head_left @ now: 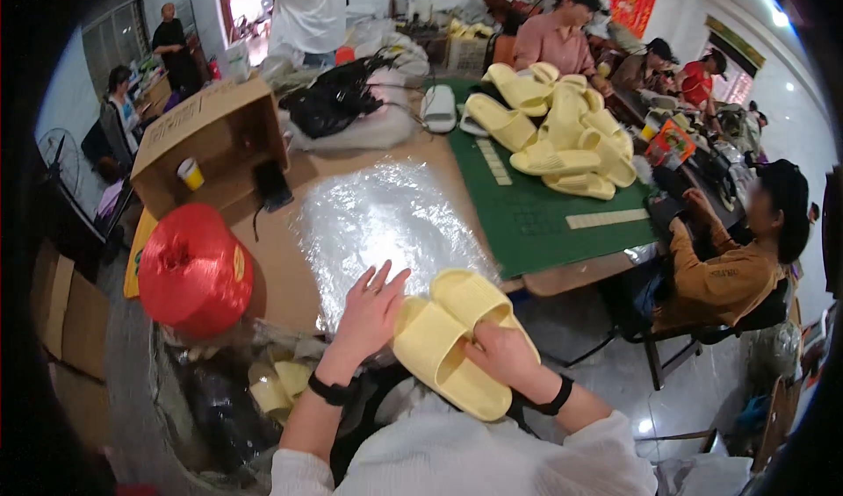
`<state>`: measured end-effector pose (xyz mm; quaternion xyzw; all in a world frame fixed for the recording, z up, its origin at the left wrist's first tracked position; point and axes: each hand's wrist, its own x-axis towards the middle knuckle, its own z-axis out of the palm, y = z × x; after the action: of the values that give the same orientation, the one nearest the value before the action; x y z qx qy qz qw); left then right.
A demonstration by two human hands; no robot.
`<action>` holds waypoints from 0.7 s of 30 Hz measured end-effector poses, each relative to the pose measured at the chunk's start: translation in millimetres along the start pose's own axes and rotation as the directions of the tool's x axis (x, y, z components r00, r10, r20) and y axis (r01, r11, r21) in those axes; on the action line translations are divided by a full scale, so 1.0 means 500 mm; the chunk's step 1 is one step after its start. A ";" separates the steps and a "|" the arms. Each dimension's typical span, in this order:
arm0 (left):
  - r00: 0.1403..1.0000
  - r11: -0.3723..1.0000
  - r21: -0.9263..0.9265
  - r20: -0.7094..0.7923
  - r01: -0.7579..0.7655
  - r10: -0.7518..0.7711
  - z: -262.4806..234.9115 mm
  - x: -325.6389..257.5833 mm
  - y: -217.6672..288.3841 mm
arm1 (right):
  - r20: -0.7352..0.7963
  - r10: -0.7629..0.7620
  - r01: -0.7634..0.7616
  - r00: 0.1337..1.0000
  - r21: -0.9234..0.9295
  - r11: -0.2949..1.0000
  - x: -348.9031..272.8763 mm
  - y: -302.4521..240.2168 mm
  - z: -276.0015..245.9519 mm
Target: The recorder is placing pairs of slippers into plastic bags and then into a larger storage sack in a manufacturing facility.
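A pair of pale yellow slide slippers (430, 342) is held side by side in front of my body. My right hand (507, 355) grips them, with its fingers tucked in at the straps. Left of the slippers, my left hand (373, 312) is spread with its fingers apart, over the near edge of a stack of clear plastic bags (386, 219). Whether it touches the plastic or the slipper's edge I cannot tell. The bags lie flat and shiny on the brown table surface (281, 272).
A red twine roll (195, 268) and an open cardboard box (211, 136) stand at the left. Yellow slippers (566, 132) are heaped on a green mat (527, 233). A seated co-worker (729, 259) is at the right. Below the table, a sack (219, 399) holds more slippers.
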<state>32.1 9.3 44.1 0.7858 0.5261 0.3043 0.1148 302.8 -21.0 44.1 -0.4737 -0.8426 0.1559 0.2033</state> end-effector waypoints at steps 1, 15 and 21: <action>1.000 0.999 0.029 0.010 -0.016 0.016 -0.001 0.005 0.015 | 0.017 0.005 -0.004 1.000 -0.024 1.000 0.012 -0.006 -0.006; 0.954 0.950 -0.247 0.183 -0.191 0.239 -0.045 -0.013 0.063 | -0.163 0.065 0.049 0.984 0.612 0.789 0.206 -0.031 0.124; 0.934 0.925 -0.321 0.220 -0.202 0.281 -0.067 -0.013 0.069 | 0.367 0.228 -0.255 0.902 0.878 -0.404 0.320 -0.024 0.162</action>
<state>36.3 -15.7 85.7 0.8524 0.3536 0.2843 0.2598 179.5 105.1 10.6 -0.2792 -0.2309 0.8151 0.4521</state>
